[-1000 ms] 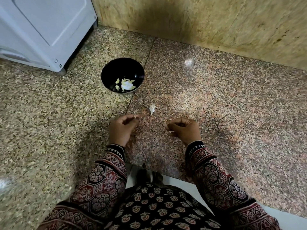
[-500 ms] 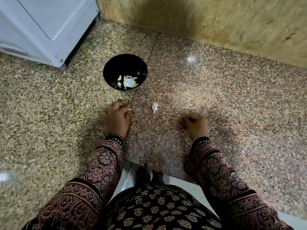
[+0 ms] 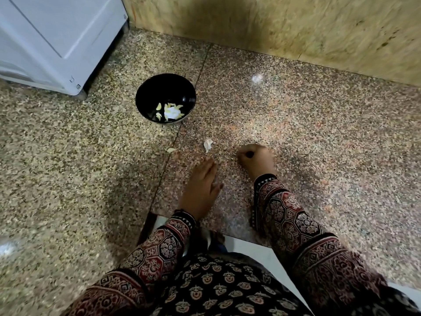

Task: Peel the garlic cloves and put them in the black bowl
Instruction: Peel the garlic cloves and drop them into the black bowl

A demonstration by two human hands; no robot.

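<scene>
White appliance (image 3: 57,42) top-L (corner only), speckled granite surface (image 3: 330,160), stained yellowish wall (image 3: 296,26) behind

Black bowl (image 3: 145,92) w/ peeled cloves (image 3: 159,106), garlic piece (image 3: 208,145) on stone (image 3: 319,133), L hand (image 3: 200,185) flat, R hand (image 3: 258,159) curled

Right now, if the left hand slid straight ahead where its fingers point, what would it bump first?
Most likely the small white garlic piece, which lies just ahead of the left hand. The black bowl sits farther off to the left and seems to be out of that line.
</scene>
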